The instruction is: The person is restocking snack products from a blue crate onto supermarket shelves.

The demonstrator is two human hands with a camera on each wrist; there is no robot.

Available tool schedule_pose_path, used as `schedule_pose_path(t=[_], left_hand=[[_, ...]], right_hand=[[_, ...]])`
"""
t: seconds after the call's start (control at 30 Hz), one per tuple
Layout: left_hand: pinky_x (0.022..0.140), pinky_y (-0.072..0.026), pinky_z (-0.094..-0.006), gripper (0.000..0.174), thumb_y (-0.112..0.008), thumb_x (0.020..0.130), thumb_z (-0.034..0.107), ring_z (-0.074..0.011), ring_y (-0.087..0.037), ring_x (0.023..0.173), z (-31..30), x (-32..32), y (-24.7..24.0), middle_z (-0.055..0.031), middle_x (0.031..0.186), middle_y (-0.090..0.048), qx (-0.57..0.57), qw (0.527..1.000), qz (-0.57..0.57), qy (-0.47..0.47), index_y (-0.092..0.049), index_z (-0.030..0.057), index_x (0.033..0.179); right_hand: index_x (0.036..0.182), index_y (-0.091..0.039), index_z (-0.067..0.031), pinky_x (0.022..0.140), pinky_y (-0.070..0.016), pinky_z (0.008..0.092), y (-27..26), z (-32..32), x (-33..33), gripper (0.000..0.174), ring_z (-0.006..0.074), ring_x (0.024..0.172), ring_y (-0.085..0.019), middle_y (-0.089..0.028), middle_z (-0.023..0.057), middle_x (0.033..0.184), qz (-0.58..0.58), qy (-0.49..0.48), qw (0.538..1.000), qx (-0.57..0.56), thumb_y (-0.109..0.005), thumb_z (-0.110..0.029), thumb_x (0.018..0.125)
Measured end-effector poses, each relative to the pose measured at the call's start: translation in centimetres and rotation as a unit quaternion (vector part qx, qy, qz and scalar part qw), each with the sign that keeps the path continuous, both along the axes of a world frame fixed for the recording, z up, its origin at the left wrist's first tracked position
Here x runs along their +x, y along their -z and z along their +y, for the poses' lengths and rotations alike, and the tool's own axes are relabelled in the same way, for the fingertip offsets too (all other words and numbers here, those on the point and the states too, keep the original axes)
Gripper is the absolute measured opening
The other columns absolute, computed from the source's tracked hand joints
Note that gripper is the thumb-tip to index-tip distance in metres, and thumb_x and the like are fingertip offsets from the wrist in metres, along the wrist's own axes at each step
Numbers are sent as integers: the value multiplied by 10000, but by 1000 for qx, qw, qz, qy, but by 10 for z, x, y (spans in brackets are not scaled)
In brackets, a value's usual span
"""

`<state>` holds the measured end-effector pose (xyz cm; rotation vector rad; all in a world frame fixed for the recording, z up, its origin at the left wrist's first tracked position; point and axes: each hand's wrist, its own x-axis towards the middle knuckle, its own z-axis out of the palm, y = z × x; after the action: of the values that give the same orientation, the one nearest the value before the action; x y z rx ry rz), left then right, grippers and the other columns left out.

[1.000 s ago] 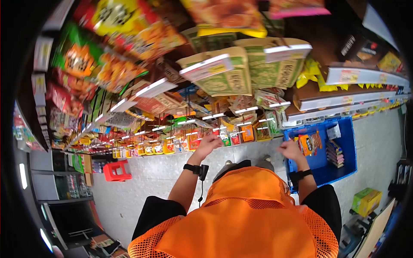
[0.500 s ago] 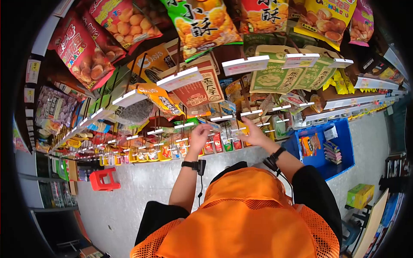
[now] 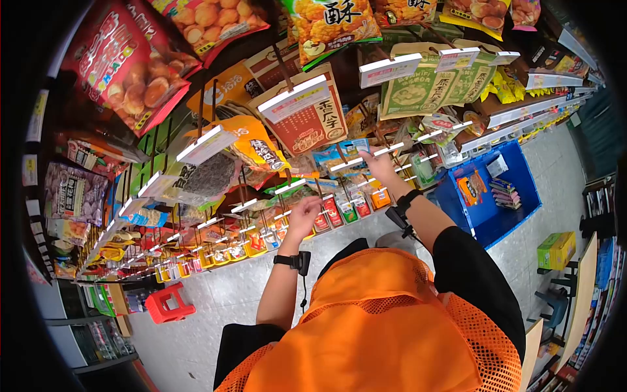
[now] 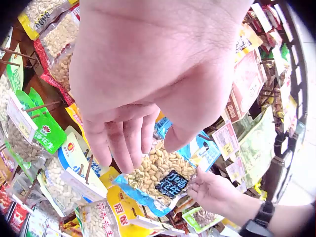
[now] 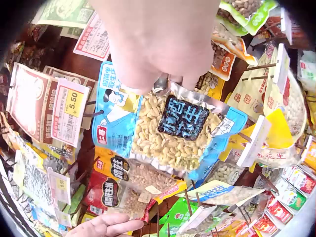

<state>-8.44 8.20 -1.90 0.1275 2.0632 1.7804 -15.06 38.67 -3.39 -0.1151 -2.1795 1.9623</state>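
A blue-edged clear bag of peanuts (image 5: 173, 131) hangs on a shelf hook, a dark label across its window. My right hand (image 3: 382, 168) pinches its edge; in the right wrist view this hand (image 5: 158, 39) covers part of the bag's top. The same bag (image 4: 160, 173) lies beyond my left hand (image 4: 153, 69) in the left wrist view, with the right hand (image 4: 212, 190) at its right edge. Holding nothing, my left hand (image 3: 304, 217) is raised before the lower hooks, fingers loosely bent. It shows at the bottom of the right wrist view.
Hooks with price tags and snack bags fill the rack around both hands. A red melon-seed bag (image 3: 304, 121) hangs above. On the floor to the right, a blue crate (image 3: 486, 222) holds several packets; a red stool (image 3: 170, 304) stands at left.
My right hand has gone from beside the blue crate leftward to the rack, then up to the peanut bag. My left hand stays raised before the rack. The head view has shifted.
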Motion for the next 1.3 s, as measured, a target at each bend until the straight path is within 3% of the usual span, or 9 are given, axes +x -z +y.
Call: schedule_pose_path(t=[0.27, 0.37, 0.63, 0.73, 0.83, 0.93, 1.1, 1.2, 1.3], left_hand=[[901, -518, -317, 477, -699, 935, 120, -194, -630, 1136, 31, -12, -4, -113, 1311, -627, -8, 995, 98, -3, -506, -8, 1352], [935, -501, -302, 479, -694, 952, 155, -131, -625, 1085, 38, -10, -18, -89, 1233, -668, 89, 995, -36, 23, -522, -1, 1370], [777, -483, -254, 174, -564, 1034, 178, -74, -610, 889, 56, 10, 3, 19, 1090, -682, 140, 985, -100, -1, -635, 87, 1163], [789, -476, -251, 157, -530, 1042, 150, -82, -607, 912, 56, 18, 27, 14, 1059, -672, 197, 973, -111, -36, -626, 79, 1144], [841, -494, -279, 176, -525, 1042, 154, -111, -622, 953, 40, 12, 62, -10, 1077, -675, 178, 968, -177, 23, -624, 61, 1153], [717, -417, -225, 158, -518, 1047, 201, -45, -525, 790, 65, 14, 53, 68, 872, -603, 91, 979, -148, 105, -639, 101, 1032], [813, -463, -263, 153, -557, 1017, 141, -98, -575, 875, 171, 12, 27, 23, 943, -654, -11, 954, -121, 275, -665, 37, 1048], [881, -477, -284, 211, -596, 995, 129, -127, -601, 938, 270, 6, 10, -16, 1024, -677, -54, 909, -69, 407, -650, 13, 1162], [905, -480, -294, 360, -645, 969, 158, -135, -604, 954, 362, 15, 10, -59, 1127, -681, -89, 886, -7, 455, -602, 17, 1298]], right_hand=[[1049, -709, 36, 730, -497, 325, -32, 9, 31, 246, 101, 828, -616, -706, 24, 897, -105, -61, 990, -76, -645, -193, 986], [1069, -710, 17, 732, -502, 276, -26, 13, 40, 229, 71, 828, -620, -711, 18, 925, -113, -91, 983, -112, -633, -184, 994], [1116, -716, -14, 759, -490, 248, -60, 32, 73, 203, 64, 818, -591, -679, -39, 914, -227, -135, 959, -100, -646, -146, 978], [1184, -690, 0, 891, -523, 281, -65, 43, 96, 253, 106, 980, -656, -722, 25, 1106, -193, -322, 923, -85, -656, -42, 937], [1242, -654, -40, 865, -537, 283, -45, 67, 119, 451, 126, 922, -681, -723, 71, 1149, -88, -414, 878, 226, -680, 9, 795], [1344, -576, -85, 988, -508, 366, -87, 83, 162, 548, 228, 1126, -655, -611, 128, 1363, 46, -246, 843, 477, -653, -53, 802], [1294, -584, -104, 1204, -263, 530, -107, 141, 209, 436, 282, 1440, -380, -529, 147, 1445, 281, -219, 769, 531, -577, -189, 866], [1126, -651, -101, 1173, -315, 506, -119, 195, 238, 324, 279, 1344, -490, -614, 128, 1303, 267, -264, 723, 580, -603, -209, 824], [937, -682, -111, 1024, -465, 432, -88, 264, 271, 217, 274, 1166, -608, -666, 98, 1109, 194, -226, 806, 512, -649, -221, 754]])
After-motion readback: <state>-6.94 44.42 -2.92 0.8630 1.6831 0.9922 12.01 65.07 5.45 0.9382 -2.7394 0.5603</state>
